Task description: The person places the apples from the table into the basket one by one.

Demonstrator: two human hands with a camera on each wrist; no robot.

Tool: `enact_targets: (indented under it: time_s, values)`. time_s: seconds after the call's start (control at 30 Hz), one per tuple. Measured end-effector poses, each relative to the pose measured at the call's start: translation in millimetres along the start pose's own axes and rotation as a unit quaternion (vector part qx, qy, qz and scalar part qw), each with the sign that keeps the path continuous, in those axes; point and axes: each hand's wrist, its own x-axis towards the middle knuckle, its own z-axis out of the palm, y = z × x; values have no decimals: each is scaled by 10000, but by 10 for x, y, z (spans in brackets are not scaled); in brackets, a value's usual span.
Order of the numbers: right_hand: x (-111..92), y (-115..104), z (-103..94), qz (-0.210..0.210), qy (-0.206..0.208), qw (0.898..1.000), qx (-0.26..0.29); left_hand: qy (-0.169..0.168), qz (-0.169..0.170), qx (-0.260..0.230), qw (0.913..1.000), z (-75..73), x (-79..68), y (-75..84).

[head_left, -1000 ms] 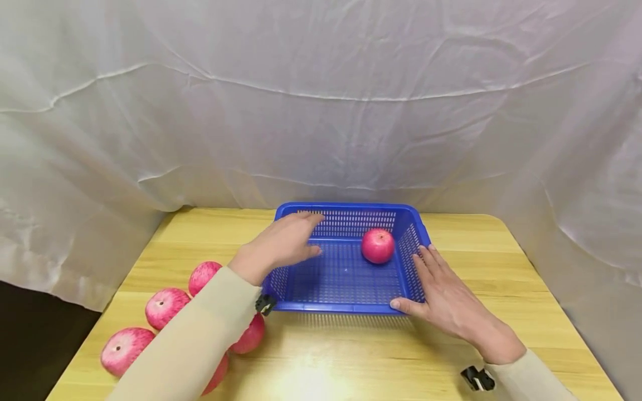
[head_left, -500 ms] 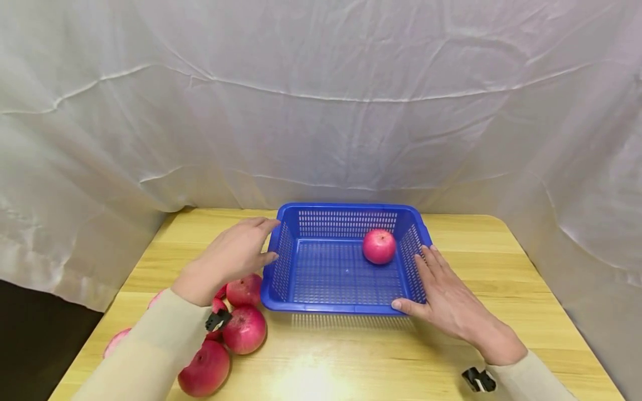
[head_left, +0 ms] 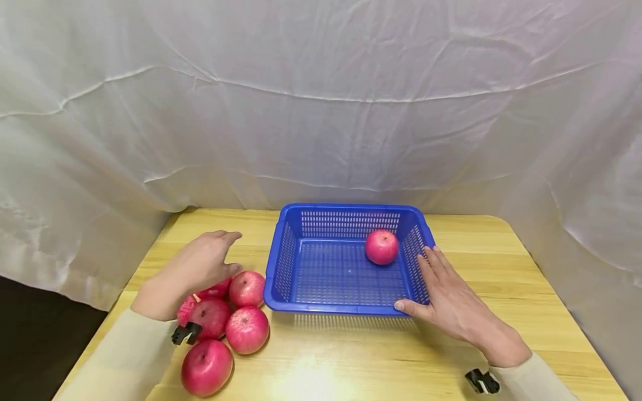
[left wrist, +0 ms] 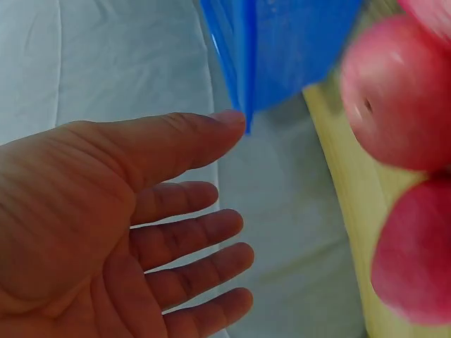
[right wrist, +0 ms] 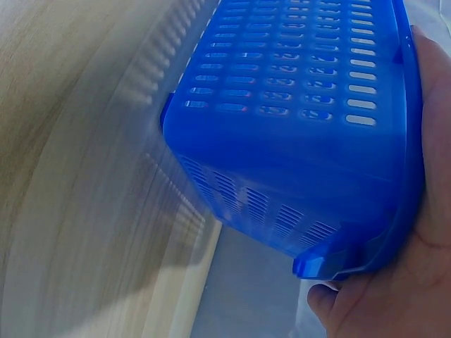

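Observation:
In the head view my left hand hovers over the left part of the table, its fingers apart and holding nothing. Under and beside it lies a group of several red apples, some partly hidden by the hand and sleeve. The left wrist view shows the same hand's palm with two apples close by on the right. A blue plastic basket stands at the table's middle, one apple inside near its right side. My right hand rests on the basket's front right corner, fingers extended along the rim.
The light wooden table carries everything. A pale grey cloth hangs behind it and at both sides. A dark gap shows beyond the table's left edge.
My left hand has moved left, from over the basket to above the apples, and its sleeve has uncovered more of them. The right hand stays on the basket's corner.

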Motion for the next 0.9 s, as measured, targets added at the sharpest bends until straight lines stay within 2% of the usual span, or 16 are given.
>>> enact_targets:
  time_s: [0.1,0.23,0.37,0.53,0.7,0.9]
  values:
    - [-3,4,-6,10,-3,10000,5,11,-71,-36,10000,21,-63,-162]
    - [-4,9,-6,9,8,10000,17,-136,-210,-56,9997,49,-144,-351]
    - [-5,12,3,-22,50,10000,29,-396,-395,-7,9984,68,-195,-448]
    - [-5,12,13,-77,110,9999,18,-581,-379,13,9976,93,-237,-387]
    - [-11,15,11,-63,109,9999,20,-535,-154,6,9985,164,-258,-231]
    - [-13,17,3,-5,48,10000,69,-515,-49,90,9986,266,-241,-151]
